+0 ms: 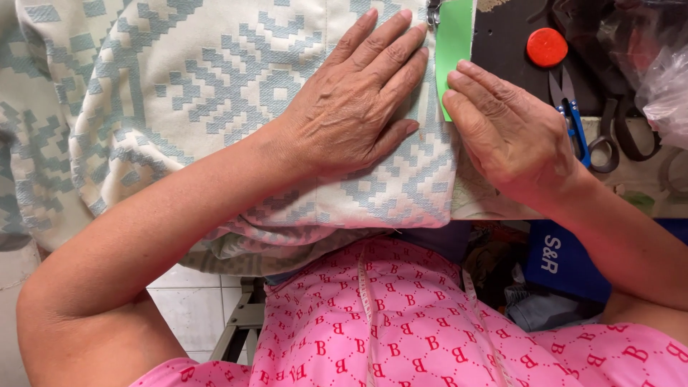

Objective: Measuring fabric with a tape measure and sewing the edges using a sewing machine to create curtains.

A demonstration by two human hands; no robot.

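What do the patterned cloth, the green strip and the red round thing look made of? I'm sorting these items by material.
The patterned cloth under the left hand looks like thick woven textile, matte, its blue-grey motif stepped along the weave. The green strip by the right hand looks like smooth card or thin plastic; flat, crisp edges. The red round thing seems plastic, faintly glossy.

A sewing workstation, probably a small tailoring shop or home workroom. Patterned cream-and-blue woven fabric (236, 93) lies spread over a sewing-machine table (638, 179), with the machine's metal presser foot (433, 13) at the top edge. Blue thread snips (575, 129), larger scissors (609, 136) and a measuring tape (367, 301) hung around the neck mark the trade. White floor tiles (193, 301) show below.
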